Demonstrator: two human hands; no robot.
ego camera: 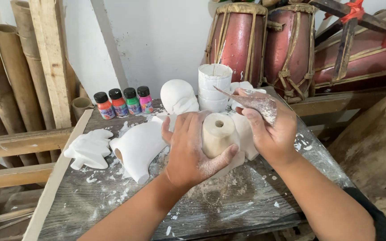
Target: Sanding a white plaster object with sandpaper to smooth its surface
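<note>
While the left hand (188,149) grips a plaster figure (219,134) at the centre of the frame, right-hand fingers (251,117) pinch a dusty scraper (258,103) above it. Shavings (215,185) litter the tabletop (228,207), so trimming looks underway, with the paint bottles (123,103) at upper left untouched.

Plaster cylinder (218,134) is seen as pale cream-beige with a darker centre hole. Scraper blade (259,103) is grey, speckled with white dust. Left hand (188,151) is dusted white across the knuckles. Plaster figure (139,149), hand-shaped cast (90,148) and head cast (178,96) are plain matte white. Stacked moulds (214,86) are white with faint seam lines. Four paint bottles (123,103) are black-capped: orange, red-orange, green, pink. Tabletop (228,205) is weathered grey wood, flecked white. Drums (264,44) are dark red with tan lacing. Bamboo poles (10,67) are dull tan.
</note>
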